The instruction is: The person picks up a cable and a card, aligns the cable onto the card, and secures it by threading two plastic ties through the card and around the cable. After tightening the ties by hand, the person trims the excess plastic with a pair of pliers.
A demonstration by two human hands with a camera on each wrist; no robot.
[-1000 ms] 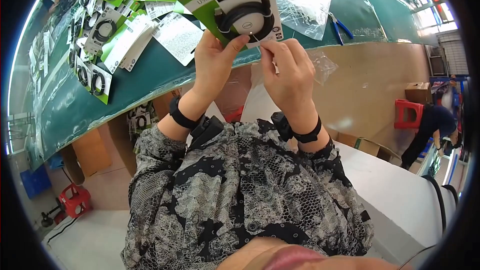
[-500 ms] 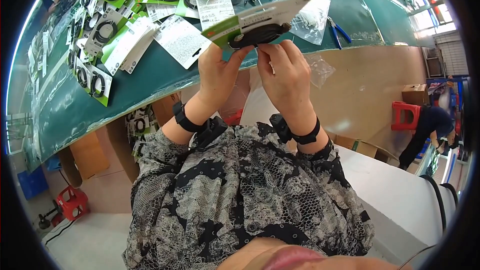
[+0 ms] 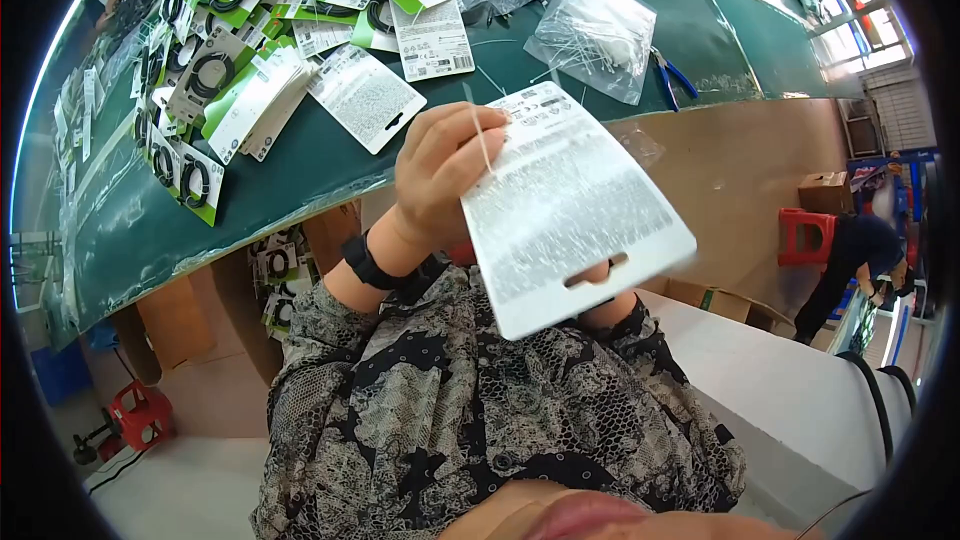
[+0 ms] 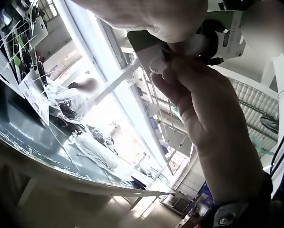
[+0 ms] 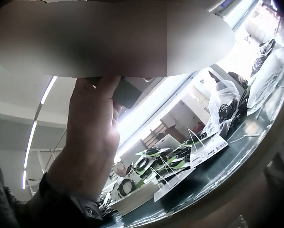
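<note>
My left hand [image 3: 440, 175] grips one end of a packaged USB-C cable card [image 3: 575, 205], its printed back facing up and tilted toward my body. A thin white cable tie [image 3: 482, 140] sticks out by the left fingertips. On the card's underside, in the left wrist view, the black coiled cable [image 4: 209, 40] shows. There my right hand [image 4: 206, 104] has its fingers curled under the card, pinching at a thin white loop beside the cable. In the head view the card hides most of the right hand. The right wrist view shows the left hand [image 5: 92, 128] under a blurred patch.
On the green table [image 3: 290, 185] lie many carded cables [image 3: 205, 75], stacked white cards [image 3: 262, 105] and a single card [image 3: 365, 98]. Farther right are a bag of white ties [image 3: 600, 30] and blue-handled pliers [image 3: 672, 78]. A person [image 3: 860, 260] bends near a red stool [image 3: 805, 235].
The card has flipped from its cable front to its printed back and come down toward my body. My right hand has passed behind it; the left hand has kept hold, moving lower.
</note>
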